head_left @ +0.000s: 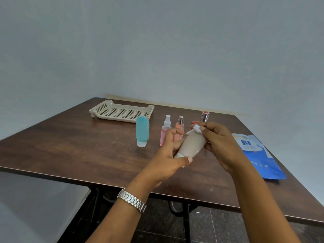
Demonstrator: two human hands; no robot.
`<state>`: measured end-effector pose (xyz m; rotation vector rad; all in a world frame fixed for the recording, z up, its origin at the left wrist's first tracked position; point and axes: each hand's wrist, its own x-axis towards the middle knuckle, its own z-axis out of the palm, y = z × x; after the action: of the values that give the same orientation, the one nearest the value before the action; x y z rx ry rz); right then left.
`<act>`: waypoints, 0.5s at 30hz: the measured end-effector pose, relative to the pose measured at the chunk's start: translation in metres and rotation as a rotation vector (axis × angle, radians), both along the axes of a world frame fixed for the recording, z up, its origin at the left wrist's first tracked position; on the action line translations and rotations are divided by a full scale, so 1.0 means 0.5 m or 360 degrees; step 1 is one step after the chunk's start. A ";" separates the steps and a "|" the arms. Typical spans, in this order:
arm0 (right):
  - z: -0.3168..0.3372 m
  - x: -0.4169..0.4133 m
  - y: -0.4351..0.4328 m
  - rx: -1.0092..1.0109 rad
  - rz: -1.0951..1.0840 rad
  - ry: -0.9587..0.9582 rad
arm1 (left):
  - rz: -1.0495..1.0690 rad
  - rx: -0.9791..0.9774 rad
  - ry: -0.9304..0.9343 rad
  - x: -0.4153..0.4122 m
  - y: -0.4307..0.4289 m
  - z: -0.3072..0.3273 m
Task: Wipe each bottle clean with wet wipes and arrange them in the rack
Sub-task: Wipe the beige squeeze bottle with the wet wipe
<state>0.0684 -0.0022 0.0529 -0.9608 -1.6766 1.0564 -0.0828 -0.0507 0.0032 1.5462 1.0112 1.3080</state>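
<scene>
Left grip (pixel 168 155) holds beige bottle (pixel 192 143) by cap end, right grip (pixel 220 142) pinches wipe (pixel 197 128) on it — light, squashy, probably slick.

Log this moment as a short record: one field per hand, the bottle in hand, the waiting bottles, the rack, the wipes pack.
left hand: grips beige bottle near its white cap end
right hand: pinches wet wipe against the bottle's far end
beige bottle: tilted, held above the table
waiting bottles: blue bottle standing on its cap, pink spray bottle, peach perfume bottle, red-topped item partly hidden behind the right hand; all upright
rack: far left of the table, no bottles in it
wipes pack: blue, lying flat at the right edge
</scene>
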 end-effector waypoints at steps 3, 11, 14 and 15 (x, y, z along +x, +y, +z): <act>-0.028 -0.023 -0.017 0.0564 -0.0328 -0.0215 | 0.0273 0.0202 0.0027 0.008 0.007 -0.001; -0.084 -0.076 -0.065 0.1377 -0.0198 -0.1086 | 0.0726 0.0505 0.0319 0.008 -0.006 0.005; -0.057 -0.069 -0.072 0.1405 -0.0184 -0.1116 | 0.0774 0.0536 0.0378 0.002 -0.012 0.008; -0.046 -0.066 -0.068 0.1440 -0.0221 -0.1112 | 0.0797 0.0557 0.0417 0.001 -0.012 0.009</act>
<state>0.0354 -0.0364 0.0301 -0.8250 -2.2701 -0.2329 -0.0825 -0.0567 0.0079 1.8329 1.4625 1.7254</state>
